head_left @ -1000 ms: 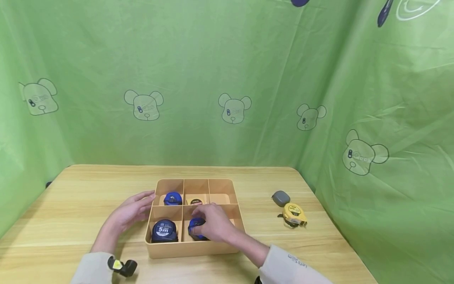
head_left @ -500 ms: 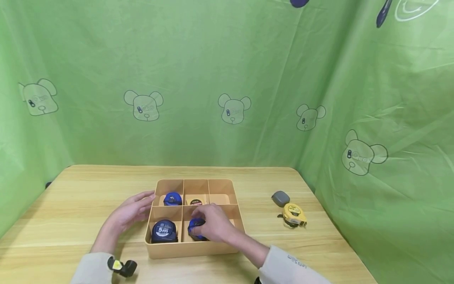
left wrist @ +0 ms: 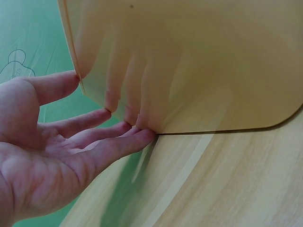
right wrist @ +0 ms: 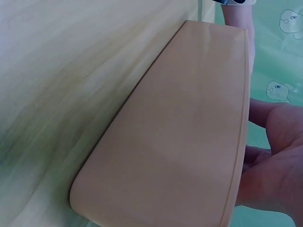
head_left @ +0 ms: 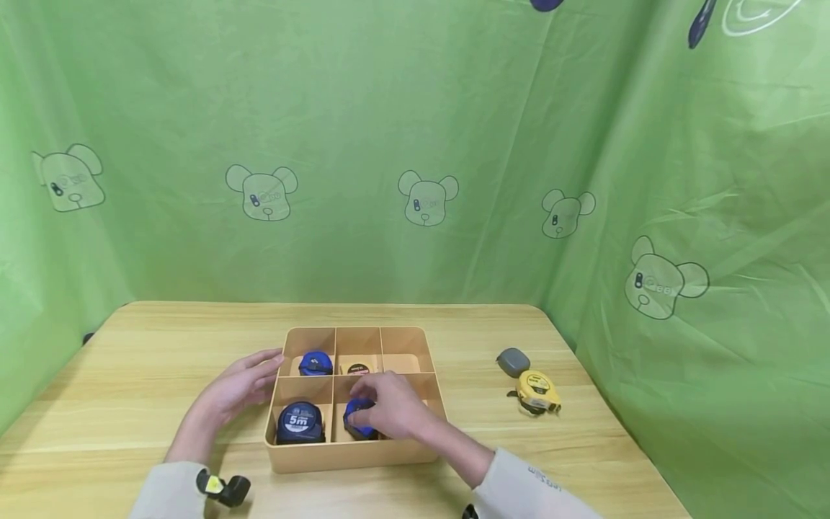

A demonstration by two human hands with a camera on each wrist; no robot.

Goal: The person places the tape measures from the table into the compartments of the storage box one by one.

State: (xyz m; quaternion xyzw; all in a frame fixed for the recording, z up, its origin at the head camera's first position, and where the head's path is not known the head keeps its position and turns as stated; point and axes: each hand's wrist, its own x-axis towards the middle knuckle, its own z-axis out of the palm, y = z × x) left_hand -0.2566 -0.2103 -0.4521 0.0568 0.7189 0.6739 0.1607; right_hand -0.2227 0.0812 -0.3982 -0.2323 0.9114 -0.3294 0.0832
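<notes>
My right hand (head_left: 397,407) reaches into the front middle compartment of a tan divided box (head_left: 353,457) and pinches a blue tape measure (head_left: 354,427) between thumb and fingers. In the right wrist view the box's outer wall (right wrist: 170,127) hides the fingertips of that hand (right wrist: 279,163). At the box's left side is my left hand (head_left: 236,386). Its extended fingertips touch the outer wall (left wrist: 213,71) in the left wrist view. A dark blue tape measure marked 5m (head_left: 301,424) sits front left, and another blue tape measure (head_left: 315,363) back left.
Partly hidden in the back middle compartment lies a light item with a dark and red round label (head_left: 358,368). On the wooden table (head_left: 480,461), right of the box, are a yellow tape measure (head_left: 538,391) and a small grey rounded case (head_left: 514,362). A green curtain (head_left: 350,259) surrounds the table.
</notes>
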